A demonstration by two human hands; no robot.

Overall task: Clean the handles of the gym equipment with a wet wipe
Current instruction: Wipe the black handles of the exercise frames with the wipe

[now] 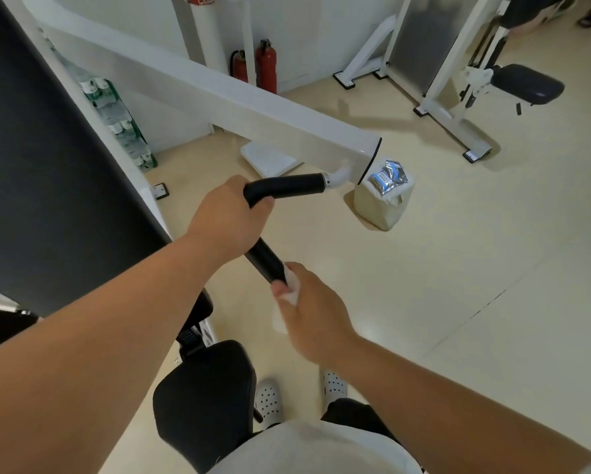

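A black bent handle (287, 187) hangs from the end of a white machine arm (287, 124). My left hand (227, 220) grips the handle at its bend, fingers curled round it. The handle's lower straight part (266, 261) runs down toward me. My right hand (313, 313) holds a white wet wipe (291, 289) wrapped round the lower end of that part; the very tip of the handle is hidden by the wipe and hand.
A black back pad (48, 159) fills the left. A black seat (205, 401) is below my arms. On the floor stand a white box with wipe packets (388, 179), a white scale (270, 160), two red extinguishers (266, 66) and another machine (526, 87) at the far right.
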